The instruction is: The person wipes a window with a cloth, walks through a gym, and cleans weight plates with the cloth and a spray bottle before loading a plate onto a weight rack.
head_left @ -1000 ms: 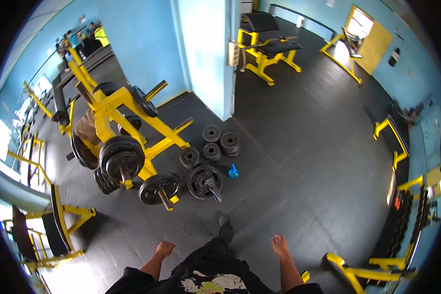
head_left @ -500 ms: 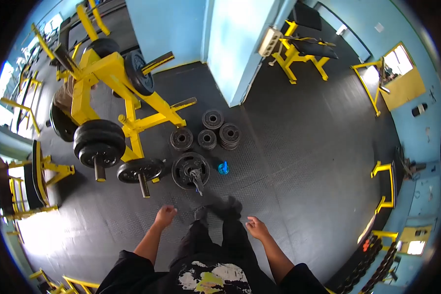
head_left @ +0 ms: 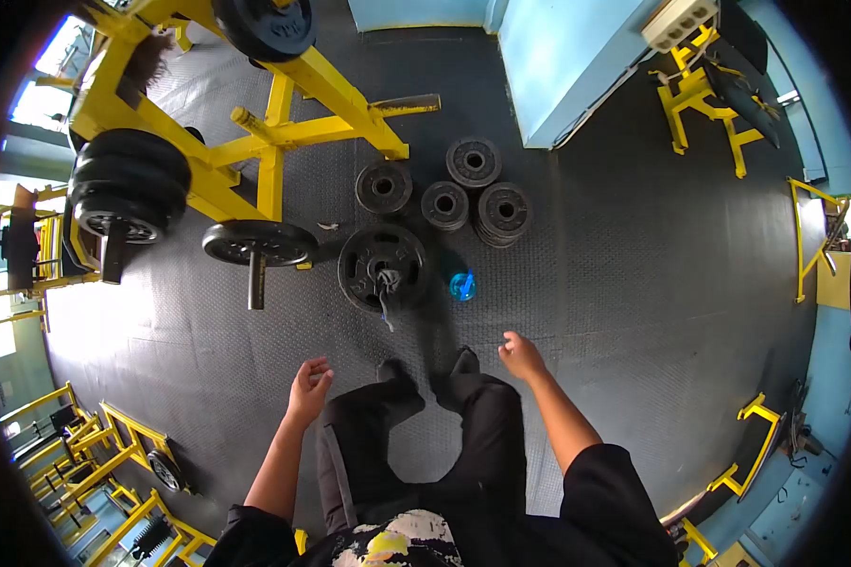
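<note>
My left hand [head_left: 309,387] hangs over the black floor beside my left knee, its fingers loosely bent and apart with nothing in them. Out past my right knee, my right hand [head_left: 522,356] is also empty, thumb and fingers a little spread. In front of my feet lies a large black weight plate [head_left: 357,274], with a grey cloth [head_left: 388,281] bunched over its middle. Just right of the plate stands a blue bottle [head_left: 462,286], seen from above and touched by neither hand. Behind them are smaller plates, among them a single-looking plate [head_left: 370,196] and a stack [head_left: 507,214].
A yellow plate rack [head_left: 336,94] stands at the front left, with plates on its pegs, one peg [head_left: 256,279] jutting toward me. A blue wall column [head_left: 567,66] is ahead. Yellow gym benches and frames [head_left: 719,104] line the right and lower left.
My knees are now bent and spread, and my body is lower and closer to the plates. My feet have come level, and both hands have loosened slightly, still empty.
</note>
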The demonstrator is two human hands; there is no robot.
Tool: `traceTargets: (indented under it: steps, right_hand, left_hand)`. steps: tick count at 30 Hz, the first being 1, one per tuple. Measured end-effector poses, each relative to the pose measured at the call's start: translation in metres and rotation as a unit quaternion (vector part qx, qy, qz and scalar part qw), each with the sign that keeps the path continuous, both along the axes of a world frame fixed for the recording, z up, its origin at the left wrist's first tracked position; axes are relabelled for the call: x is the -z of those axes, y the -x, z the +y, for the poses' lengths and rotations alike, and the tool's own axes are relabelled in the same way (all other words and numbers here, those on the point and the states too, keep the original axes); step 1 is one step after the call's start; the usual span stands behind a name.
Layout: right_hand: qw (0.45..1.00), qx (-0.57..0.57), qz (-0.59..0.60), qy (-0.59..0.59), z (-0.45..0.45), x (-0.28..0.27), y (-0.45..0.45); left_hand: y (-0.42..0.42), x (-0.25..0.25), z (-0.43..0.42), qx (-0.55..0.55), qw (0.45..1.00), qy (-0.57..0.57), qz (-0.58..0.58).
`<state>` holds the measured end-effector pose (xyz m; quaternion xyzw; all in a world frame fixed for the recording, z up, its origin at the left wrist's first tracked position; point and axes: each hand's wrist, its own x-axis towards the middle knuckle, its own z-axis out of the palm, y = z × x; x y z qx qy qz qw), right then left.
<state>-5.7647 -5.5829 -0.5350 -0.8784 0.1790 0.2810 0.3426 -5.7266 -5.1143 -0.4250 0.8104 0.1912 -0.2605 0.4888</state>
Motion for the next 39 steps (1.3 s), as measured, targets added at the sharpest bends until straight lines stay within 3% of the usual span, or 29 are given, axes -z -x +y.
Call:
traceTargets:
  steps: [7, 9, 10, 12, 13, 15, 16, 17, 19, 21, 22, 24, 25, 27, 28, 29, 30, 32, 33, 34, 36, 38, 39]
  right_hand:
    - [0.997, 0.046, -0.054, -0.035, 0.016, 0.156, -0.093]
    - [0.981, 0.048, -0.162, 0.099, 0.028, 0.219, -0.106]
    - [0.98, 0.039, -0.168, 0.098, 0.037, 0.235, -0.111]
    - [0.984, 0.169, 0.028, -0.053, 0.044, 0.25, -0.132]
    - [0.986, 0.161, 0.009, -0.051, 0.046, 0.265, -0.14]
    - [0.911, 0.297, 0.058, -0.282, 0.04, 0.3, -0.148]
    - [0.964, 0.22, 0.04, -0.142, 0.041, 0.303, -0.155]
    - [0.964, 0.221, 0.042, -0.141, 0.05, 0.289, -0.155]
    - [0.991, 0.086, -0.063, -0.083, 0.078, 0.239, -0.154]
    - [0.987, 0.075, -0.081, -0.115, 0.113, 0.184, -0.144]
    - [0.98, 0.089, -0.056, -0.17, 0.129, 0.169, -0.139]
    - [0.958, 0.037, -0.12, -0.259, 0.16, 0.141, -0.128]
    - [0.951, -0.002, -0.1, -0.293, 0.172, 0.132, -0.123]
    - [0.896, -0.171, -0.115, -0.393, 0.19, 0.127, -0.127]
    - [0.889, -0.139, -0.129, -0.417, 0.193, 0.12, -0.123]
    - [0.878, -0.05, -0.025, -0.475, 0.197, 0.12, -0.128]
    - [0.879, -0.011, 0.001, -0.477, 0.199, 0.115, -0.132]
    - [0.884, 0.039, 0.028, -0.466, 0.21, 0.122, -0.138]
    - [0.888, 0.052, 0.032, -0.455, 0.222, 0.151, -0.139]
    - [0.926, 0.004, -0.023, -0.377, 0.235, 0.181, -0.141]
    - [0.949, -0.014, -0.229, -0.215, 0.256, 0.256, -0.138]
    - [0.91, -0.059, -0.409, -0.034, 0.266, 0.309, -0.125]
    - [0.925, -0.066, -0.375, -0.015, 0.269, 0.302, -0.117]
  left_hand:
    - [-0.03, 0.163, -0.034, 0.059, 0.997, 0.047, -0.008]
    - [-0.051, 0.214, -0.045, 0.089, 0.996, 0.015, -0.026]
    - [-0.059, 0.232, -0.052, 0.129, 0.988, 0.003, -0.079]
    - [-0.067, 0.268, -0.064, 0.161, 0.975, -0.009, -0.153]
    - [-0.071, 0.281, -0.071, 0.184, 0.97, 0.009, -0.158]
    - [-0.079, 0.309, -0.088, 0.2, 0.963, 0.025, -0.18]
    - [-0.08, 0.318, -0.097, 0.233, 0.947, 0.039, -0.219]
    - [-0.075, 0.318, -0.106, 0.269, 0.929, 0.054, -0.248]
    - [-0.072, 0.295, -0.129, 0.3, 0.918, 0.041, -0.255]
    - [-0.072, 0.278, -0.144, 0.337, 0.882, -0.017, -0.329]
    - [-0.07, 0.273, -0.148, 0.311, 0.88, -0.027, -0.359]
    - [-0.062, 0.285, -0.149, 0.238, 0.878, 0.003, -0.416]
    - [-0.054, 0.282, -0.143, 0.204, 0.866, -0.048, -0.453]
    - [-0.056, 0.291, -0.129, 0.112, 0.86, -0.021, -0.498]
    - [-0.056, 0.294, -0.122, 0.099, 0.856, -0.035, -0.507]
    - [-0.055, 0.286, -0.113, 0.111, 0.865, -0.042, -0.488]
    - [-0.051, 0.274, -0.106, 0.106, 0.868, -0.068, -0.48]
    - [-0.046, 0.267, -0.097, 0.093, 0.868, -0.099, -0.477]
    - [-0.039, 0.278, -0.094, 0.044, 0.907, -0.048, -0.415]
    - [-0.032, 0.288, -0.091, -0.005, 0.937, 0.005, -0.348]
    - [-0.024, 0.303, -0.083, -0.073, 0.949, 0.003, -0.308]
    - [-0.021, 0.302, -0.076, -0.165, 0.953, 0.001, -0.254]
    - [-0.017, 0.307, -0.072, -0.176, 0.95, -0.009, -0.258]
